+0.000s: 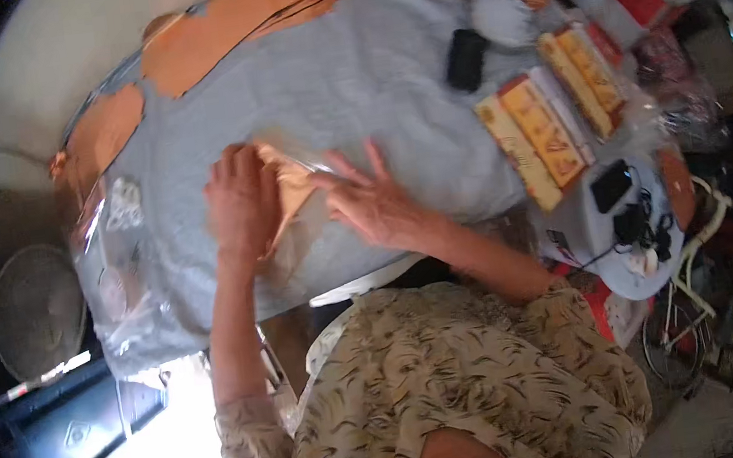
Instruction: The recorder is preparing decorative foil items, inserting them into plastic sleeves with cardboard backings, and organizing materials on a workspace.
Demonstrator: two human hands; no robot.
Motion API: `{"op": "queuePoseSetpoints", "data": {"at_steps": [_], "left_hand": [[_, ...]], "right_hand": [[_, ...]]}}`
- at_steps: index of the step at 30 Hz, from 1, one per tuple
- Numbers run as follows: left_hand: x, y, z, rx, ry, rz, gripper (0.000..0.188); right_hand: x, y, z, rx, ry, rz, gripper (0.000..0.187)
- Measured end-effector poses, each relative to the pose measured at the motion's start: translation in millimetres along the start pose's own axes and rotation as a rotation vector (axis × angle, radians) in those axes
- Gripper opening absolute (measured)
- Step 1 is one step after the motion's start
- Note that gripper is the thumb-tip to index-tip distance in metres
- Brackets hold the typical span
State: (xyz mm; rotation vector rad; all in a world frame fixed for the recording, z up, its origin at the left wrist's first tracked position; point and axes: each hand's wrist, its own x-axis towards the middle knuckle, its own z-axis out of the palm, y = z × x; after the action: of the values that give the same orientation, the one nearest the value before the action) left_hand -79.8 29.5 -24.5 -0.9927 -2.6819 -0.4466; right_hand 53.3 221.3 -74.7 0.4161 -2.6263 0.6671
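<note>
On the grey cloth in front of me lies a folded, shiny orange piece (290, 183), apparently fabric, with clear plastic film (287, 144) around or under it. My left hand (242, 198) is closed over its left side, fingers curled, hiding that edge. From the right, my right hand (372, 201) reaches to the piece's other edge. Its fingers are spread, and the foremost fingertip touches the edge or the film there. Blur keeps me from telling whether the piece is inside the plastic.
The grey cloth (366, 73) covers the table. Flat orange pieces (223, 27) lie along its far edge. To the right are a black phone (466, 59), yellow packages (542, 134) and a white stool (633, 274) with cables. Clear plastic bags (122, 291) lie at the left.
</note>
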Motion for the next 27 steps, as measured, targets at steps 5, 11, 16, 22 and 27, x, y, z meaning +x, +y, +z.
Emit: {"op": "queuePoseSetpoints", "data": {"at_steps": [5,11,16,22,27], "left_hand": [[-16.7,-51.3,4.8,0.169,-0.025,-0.023,0.036],[5.8,-31.2,-22.2,-0.292,-0.172,-0.500,0.053],[-35.5,-71.3,-18.0,-0.653,-0.289,-0.681,0.054],[-74.3,-51.2,-7.4,-2.061,0.260,-0.750,0.040],[-74.7,3.6,-5.0,-2.310,0.422,-0.666,0.035]], "right_hand": [[11.7,60.1,-79.4,-0.194,0.422,0.228,0.012],[-17.2,263.6,-201.4,-0.942,0.191,0.415,0.019],[4.7,210.9,-169.5,-0.630,0.385,0.284,0.024],[8.5,24.1,-77.2,0.711,0.345,0.481,0.050],[32.3,-11.4,-29.0,1.407,0.216,0.792,0.055]]}}
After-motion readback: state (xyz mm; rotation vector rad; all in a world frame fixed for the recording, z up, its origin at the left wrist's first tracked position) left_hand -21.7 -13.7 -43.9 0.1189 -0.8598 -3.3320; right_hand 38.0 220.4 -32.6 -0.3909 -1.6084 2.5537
